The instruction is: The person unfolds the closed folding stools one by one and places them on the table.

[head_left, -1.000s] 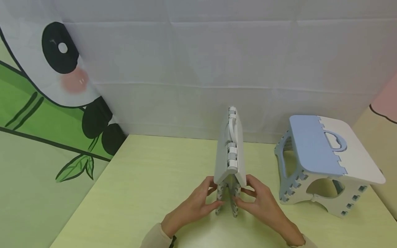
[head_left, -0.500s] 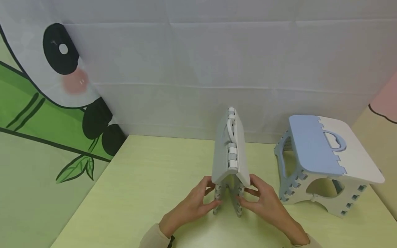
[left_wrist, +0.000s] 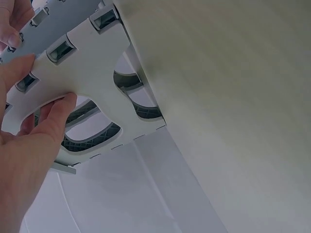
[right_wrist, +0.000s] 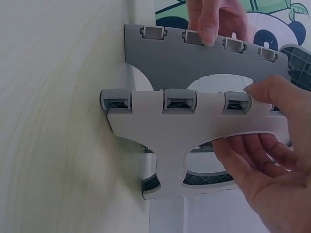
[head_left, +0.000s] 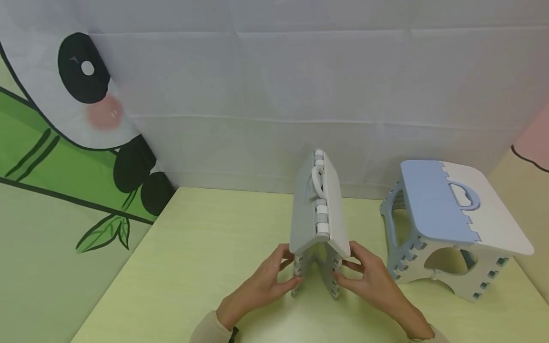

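Note:
A pale grey folding step stool (head_left: pixel 302 220) stands half folded in the head view, its two top halves sloping down like a roof from a hinged ridge with a carry handle (head_left: pixel 318 182). My left hand (head_left: pixel 269 280) grips the left leg panel, thumb on its near hinged edge. On the opposite side my right hand (head_left: pixel 370 280) grips the right leg panel likewise. The left wrist view shows my fingers curled through the oval opening of the leg panel (left_wrist: pixel 95 63). In the right wrist view, the right leg panel (right_wrist: pixel 170 128) is pinched between thumb and fingers, with its lower edge at the table.
A second folding stool (head_left: pixel 437 205), blue and white, stands fully unfolded to the right. The pale yellow-green table (head_left: pixel 206 228) runs back to a white cloth (head_left: pixel 279 71). A panda mural (head_left: pixel 81 109) covers the left wall.
My hands have moved apart, drawing the two leg panels away from each other. The stool's top halves slope wider than before. The blue and white stool has stayed put.

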The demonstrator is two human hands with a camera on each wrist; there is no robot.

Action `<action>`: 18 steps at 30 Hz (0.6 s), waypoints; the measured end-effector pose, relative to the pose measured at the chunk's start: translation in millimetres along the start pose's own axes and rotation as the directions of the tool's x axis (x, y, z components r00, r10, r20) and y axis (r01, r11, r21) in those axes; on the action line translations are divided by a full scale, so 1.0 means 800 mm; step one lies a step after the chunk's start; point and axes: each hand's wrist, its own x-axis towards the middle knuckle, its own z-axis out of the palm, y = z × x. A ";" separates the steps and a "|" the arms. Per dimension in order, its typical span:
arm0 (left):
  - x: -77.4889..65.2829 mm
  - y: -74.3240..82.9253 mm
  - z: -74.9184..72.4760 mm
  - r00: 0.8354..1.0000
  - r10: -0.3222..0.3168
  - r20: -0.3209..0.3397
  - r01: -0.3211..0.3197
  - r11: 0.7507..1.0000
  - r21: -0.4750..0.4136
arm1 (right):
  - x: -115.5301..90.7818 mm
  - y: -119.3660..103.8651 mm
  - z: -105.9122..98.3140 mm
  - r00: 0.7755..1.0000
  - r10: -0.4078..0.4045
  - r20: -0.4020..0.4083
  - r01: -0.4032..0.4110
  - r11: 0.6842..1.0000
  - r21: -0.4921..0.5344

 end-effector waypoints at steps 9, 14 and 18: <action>-0.004 -0.005 -0.001 1.000 0.015 -0.025 -0.015 1.000 -0.004 | -0.001 0.002 -0.005 1.000 -0.001 0.000 0.001 1.000 -0.002; -0.005 -0.006 -0.004 1.000 0.003 -0.017 -0.003 1.000 -0.018 | -0.002 0.004 -0.009 1.000 -0.014 -0.009 0.014 1.000 -0.026; -0.006 -0.006 -0.006 1.000 -0.010 -0.013 0.010 0.999 -0.050 | -0.002 0.008 -0.011 0.998 -0.057 -0.011 0.056 0.998 -0.036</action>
